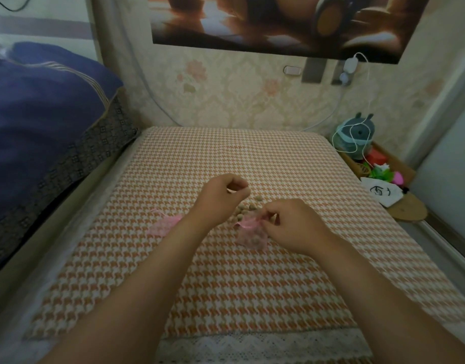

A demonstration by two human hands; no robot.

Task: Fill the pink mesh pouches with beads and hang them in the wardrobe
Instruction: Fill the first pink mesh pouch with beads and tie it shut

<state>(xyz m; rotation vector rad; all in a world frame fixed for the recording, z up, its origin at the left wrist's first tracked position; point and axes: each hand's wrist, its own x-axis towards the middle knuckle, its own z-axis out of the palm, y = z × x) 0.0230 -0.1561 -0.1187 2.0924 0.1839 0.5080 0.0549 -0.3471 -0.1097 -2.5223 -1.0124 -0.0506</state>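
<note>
While right hand [292, 227] pinches pouch [251, 233] mouth; left hand [221, 195] fingers curled, contents unclear | beads [252, 206] between

A single wide-angle head camera looks forward and down from above the person's forearms, across a houndstooth-covered surface [226, 158] toward the papered wall [239, 95]. Both hands, left [221, 198] and right [292, 224], sit near frame centre at arm's reach. There is no second view to share any part.
</note>
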